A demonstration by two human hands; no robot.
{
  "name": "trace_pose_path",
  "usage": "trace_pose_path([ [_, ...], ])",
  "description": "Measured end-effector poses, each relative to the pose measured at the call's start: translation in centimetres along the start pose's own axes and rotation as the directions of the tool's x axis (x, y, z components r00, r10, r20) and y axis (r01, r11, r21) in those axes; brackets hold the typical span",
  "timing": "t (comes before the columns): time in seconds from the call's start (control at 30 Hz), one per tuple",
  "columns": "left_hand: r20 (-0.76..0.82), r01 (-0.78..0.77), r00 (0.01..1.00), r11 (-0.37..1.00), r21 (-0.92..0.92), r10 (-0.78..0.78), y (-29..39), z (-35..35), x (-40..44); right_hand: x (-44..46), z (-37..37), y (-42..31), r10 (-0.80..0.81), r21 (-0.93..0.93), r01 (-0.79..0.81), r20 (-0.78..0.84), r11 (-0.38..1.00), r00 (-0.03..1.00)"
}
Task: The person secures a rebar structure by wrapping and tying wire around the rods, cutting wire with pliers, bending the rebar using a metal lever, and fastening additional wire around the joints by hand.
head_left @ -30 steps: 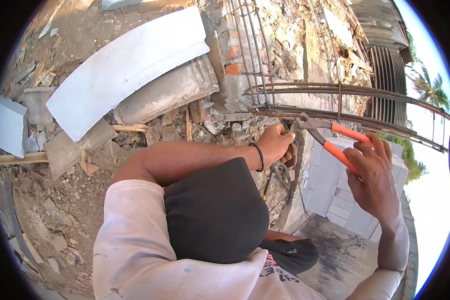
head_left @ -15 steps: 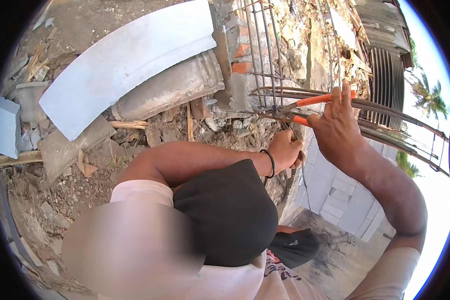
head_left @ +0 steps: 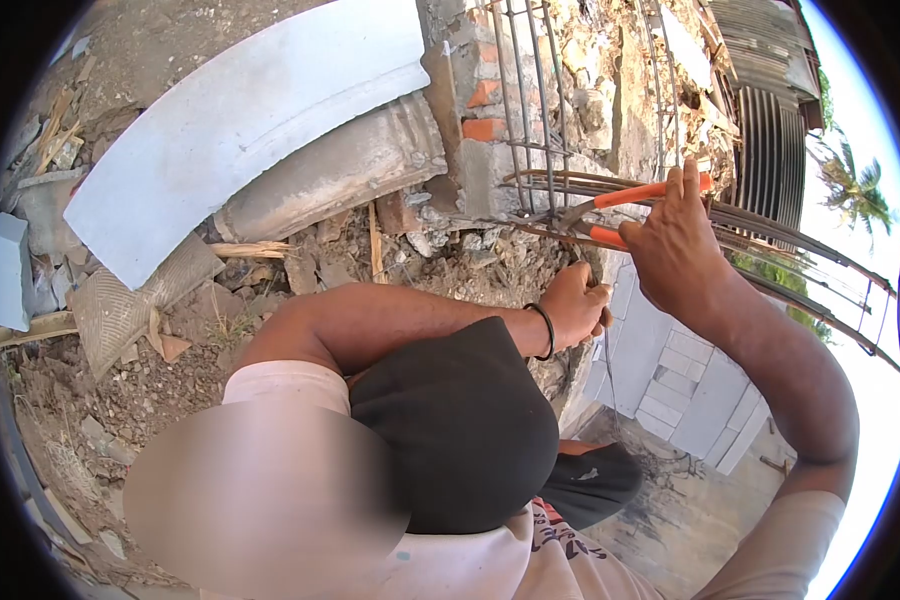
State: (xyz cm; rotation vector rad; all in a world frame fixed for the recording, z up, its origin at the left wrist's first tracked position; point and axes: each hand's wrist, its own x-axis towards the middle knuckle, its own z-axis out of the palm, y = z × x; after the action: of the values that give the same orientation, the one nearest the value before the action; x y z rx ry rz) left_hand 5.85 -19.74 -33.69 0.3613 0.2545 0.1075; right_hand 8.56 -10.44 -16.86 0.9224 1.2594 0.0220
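My right hand is closed round the orange-handled pincers, its fingers over the upper handle and thumb side at the lower one. The jaws point left, at a crossing of steel rebar and lengthwise bars. Just below, my left hand, with a dark band at the wrist, has its fingers pinched together. A thin wire hangs from those fingertips. Exactly what the jaws bite on is too small to make out.
A pale curved panel lies at upper left, beside a rounded concrete piece. Brick and concrete masonry stands behind the rebar. Long bars run off to the right. Rubble covers the ground; a block wall is below.
The view has shifted slightly. Both hands keep nearly the same place and grip, with the pincers still at the rebar crossing.
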Motion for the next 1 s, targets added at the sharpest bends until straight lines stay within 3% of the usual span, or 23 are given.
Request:
trace_pose_path([
  [0.1, 0.008, -0.002, 1.000, 1.000, -0.013, 0.003, -0.1, 0.0, 0.2, -0.5, 0.1, 0.1, 0.005, 0.003, -0.005, 0.068, 1.000, 0.998],
  [0.2, 0.019, 0.009, 1.000, 1.000, 0.003, -0.009, -0.3, 0.0, 0.3, -1.2, 0.6, 0.1, 0.051, 0.043, -0.050, -0.031, 0.998, 0.998],
  [0.27, 0.003, -0.001, 1.000, 1.000, 0.008, 0.001, -0.3, 0.2, 0.4, -0.8, -0.3, -0.1, 0.017, -0.104, -0.004, 0.123, 0.995, 0.992],
  [0.37, -0.006, 0.007, 1.000, 1.000, 0.015, -0.007, -0.1, 0.3, 0.2, 0.2, -1.0, 0.2, -0.033, -0.129, 0.048, 0.121, 0.990, 0.992],
  [0.5, -0.010, 0.007, 1.000, 0.999, 0.046, -0.007, 0.8, 0.2, 0.0, 1.8, -0.7, 0.0, -0.065, 0.022, 0.063, 0.100, 0.998, 0.993],
  [0.7, -0.006, 0.008, 1.000, 1.000, 0.027, -0.008, 0.9, 0.4, -0.3, 1.1, -1.3, -0.7, -0.114, -0.048, 0.124, 0.175, 0.991, 0.978],
  [0.8, -0.014, 0.005, 1.000, 0.999, 0.035, -0.004, 1.0, 0.3, -0.1, 0.5, -1.9, -1.2, -0.066, -0.181, 0.097, 0.171, 0.979, 0.983],
  [0.87, -0.024, -0.012, 1.000, 1.000, -0.005, 0.011, 0.8, 0.3, -0.3, 0.0, -0.8, -0.8, -0.022, -0.016, 0.023, 0.011, 1.000, 1.000],
  [0.9, -0.024, -0.009, 1.000, 1.000, -0.003, 0.009, 0.9, 0.2, -0.3, 0.0, -0.1, -0.3, -0.022, -0.013, 0.022, 0.010, 1.000, 1.000],
  [0.97, -0.018, 0.011, 1.000, 0.999, -0.048, -0.012, 1.0, 0.2, -0.4, 1.0, 1.0, 1.3, -0.146, 0.383, 0.125, 0.026, 0.915, 0.989],
  [1.0, -0.020, 0.011, 1.000, 0.999, -0.047, -0.012, 1.1, 0.2, -0.5, 1.8, 0.5, 2.1, -0.147, 0.383, 0.126, 0.024, 0.915, 0.989],
])
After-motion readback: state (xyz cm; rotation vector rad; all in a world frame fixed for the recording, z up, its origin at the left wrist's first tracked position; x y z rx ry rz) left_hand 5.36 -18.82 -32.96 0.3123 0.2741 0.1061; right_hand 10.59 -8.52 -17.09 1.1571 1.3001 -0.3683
